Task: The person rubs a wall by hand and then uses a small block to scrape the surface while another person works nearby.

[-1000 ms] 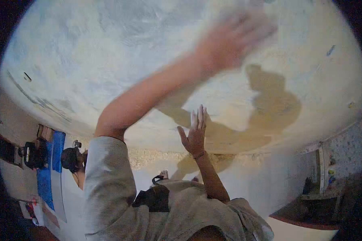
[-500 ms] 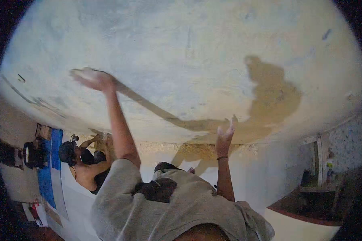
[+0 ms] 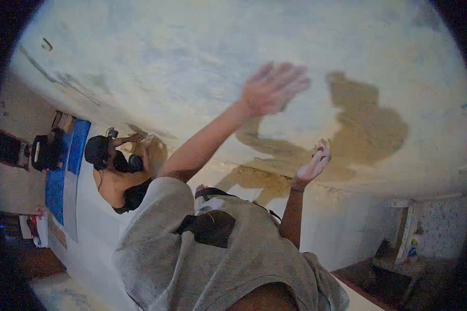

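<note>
My left hand [image 3: 275,89] is raised in front of a pale, mottled wall [image 3: 181,67], its fingers apart and slightly blurred. Nothing shows in it, and a shadow lies just beside it; whether it touches the wall I cannot tell. Lower and to the right is my right hand [image 3: 315,163], whitish on the palm, with its fingers loosely bent and apart, and nothing visible in it. A dark band circles that wrist. The large shadow [image 3: 368,124] of my head and arms falls on the wall.
At the left, another person [image 3: 111,189] in a dark cap crouches with both hands near the wall's lower part. Behind them runs a blue strip [image 3: 57,192] beside dark objects. A doorway [image 3: 406,233] and a low ledge [image 3: 399,267] stand at the right.
My left hand has swept from the upper left across to the right, near the middle. My right hand has shifted slightly up and right. The whole view has tilted a little.
</note>
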Available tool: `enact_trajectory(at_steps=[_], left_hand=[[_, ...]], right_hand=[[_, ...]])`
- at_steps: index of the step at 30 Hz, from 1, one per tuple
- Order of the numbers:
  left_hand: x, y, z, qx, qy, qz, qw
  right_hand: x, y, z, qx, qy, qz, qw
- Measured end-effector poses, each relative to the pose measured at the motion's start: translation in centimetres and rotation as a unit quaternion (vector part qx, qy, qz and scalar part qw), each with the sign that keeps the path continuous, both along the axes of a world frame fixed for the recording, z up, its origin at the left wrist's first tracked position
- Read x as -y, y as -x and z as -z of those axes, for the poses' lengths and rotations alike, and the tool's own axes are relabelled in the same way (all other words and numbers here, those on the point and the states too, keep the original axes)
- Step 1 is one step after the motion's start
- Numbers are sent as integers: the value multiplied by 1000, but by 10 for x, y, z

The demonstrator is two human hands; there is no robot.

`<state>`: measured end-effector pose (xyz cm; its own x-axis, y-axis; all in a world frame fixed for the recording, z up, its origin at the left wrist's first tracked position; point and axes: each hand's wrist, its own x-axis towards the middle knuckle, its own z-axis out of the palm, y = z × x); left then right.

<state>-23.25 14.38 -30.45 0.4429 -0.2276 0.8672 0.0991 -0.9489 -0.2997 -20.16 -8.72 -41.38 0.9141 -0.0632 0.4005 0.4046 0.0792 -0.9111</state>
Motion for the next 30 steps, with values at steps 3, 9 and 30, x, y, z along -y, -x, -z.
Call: enact_trajectory(at_steps=[3,9,30], left_hand=[[-120,78,31,124,39,-46,990],[-352,172,65,399,252,-8,882],[-83,-41,114,-127,-10,343,931]], right_hand=[[-49,31,5,-33,-38,-12,999],[-147,28,62,-42,-18,-35,998],[-196,89,96,-102,-69,119,985]])
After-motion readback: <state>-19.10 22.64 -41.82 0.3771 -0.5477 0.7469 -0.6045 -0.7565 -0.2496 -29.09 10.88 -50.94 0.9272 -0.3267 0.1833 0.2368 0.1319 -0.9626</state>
